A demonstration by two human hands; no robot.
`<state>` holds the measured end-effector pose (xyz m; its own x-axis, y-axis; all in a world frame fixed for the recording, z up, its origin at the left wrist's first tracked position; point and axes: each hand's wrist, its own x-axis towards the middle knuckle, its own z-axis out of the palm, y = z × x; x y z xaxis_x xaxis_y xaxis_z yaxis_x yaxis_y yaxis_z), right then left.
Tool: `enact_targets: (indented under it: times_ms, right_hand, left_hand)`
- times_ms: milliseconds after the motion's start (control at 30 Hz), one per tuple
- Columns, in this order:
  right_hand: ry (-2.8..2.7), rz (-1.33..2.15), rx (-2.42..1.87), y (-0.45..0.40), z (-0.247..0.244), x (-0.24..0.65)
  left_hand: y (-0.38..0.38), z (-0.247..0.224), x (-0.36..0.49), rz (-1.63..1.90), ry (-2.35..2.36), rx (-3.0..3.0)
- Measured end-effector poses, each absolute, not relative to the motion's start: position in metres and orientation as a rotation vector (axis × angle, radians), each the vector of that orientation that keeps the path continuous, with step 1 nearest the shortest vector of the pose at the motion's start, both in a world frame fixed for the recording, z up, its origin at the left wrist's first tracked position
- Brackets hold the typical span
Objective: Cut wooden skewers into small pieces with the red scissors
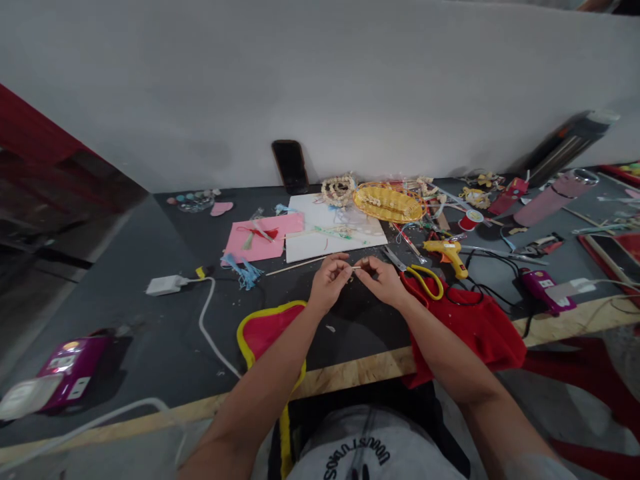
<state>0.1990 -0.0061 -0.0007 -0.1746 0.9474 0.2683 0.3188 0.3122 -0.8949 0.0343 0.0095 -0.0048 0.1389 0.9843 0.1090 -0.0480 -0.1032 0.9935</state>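
Note:
Over the dark tabletop, my left hand (331,277) and my right hand (379,277) meet fingertip to fingertip. Both are closed in a pinch on a short, thin, pale stick (357,268), whose ends are hidden by the fingers. Beyond my left hand a long thin wooden stick (295,266) lies on the table. Scissors with yellow handles (427,280) lie just right of my right hand, partly over a red cloth (465,323). A few tiny pale scraps are on the table under my fingers.
Behind the hands lie a pink sheet (235,243), white board (300,248), blue tassels (243,272) and a yellow woven basket (387,203). A yellow glue gun (450,255) and its cable are at right. A phone (291,167) leans on the wall; a white cord (205,313) crosses the left side.

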Motion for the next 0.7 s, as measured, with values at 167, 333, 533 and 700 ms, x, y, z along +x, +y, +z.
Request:
enact_targets:
  times_ms: [167, 333, 533, 700]
  right_hand:
    - [-1.685, 0.888, -1.18, -0.0054, -0.0031, 0.1982]
    - [-1.663, 0.93, -1.2, -0.0041, -0.0034, 0.1981]
    - [-1.592, 1.006, -1.213, -0.0015, -0.0021, 0.2002]
    - [-1.592, 1.03, -1.212, -0.0005, -0.0036, 0.2006]
  left_hand:
    - [0.0102, -0.0113, 0.033, 1.211, 1.014, 1.378]
    - [0.0106, -0.0127, 0.0318, 1.203, 1.022, 1.456]
    - [0.009, -0.0072, 0.0315, 1.206, 0.976, 1.443]
    - [0.0098, -0.0106, 0.0318, 1.216, 0.982, 1.408]
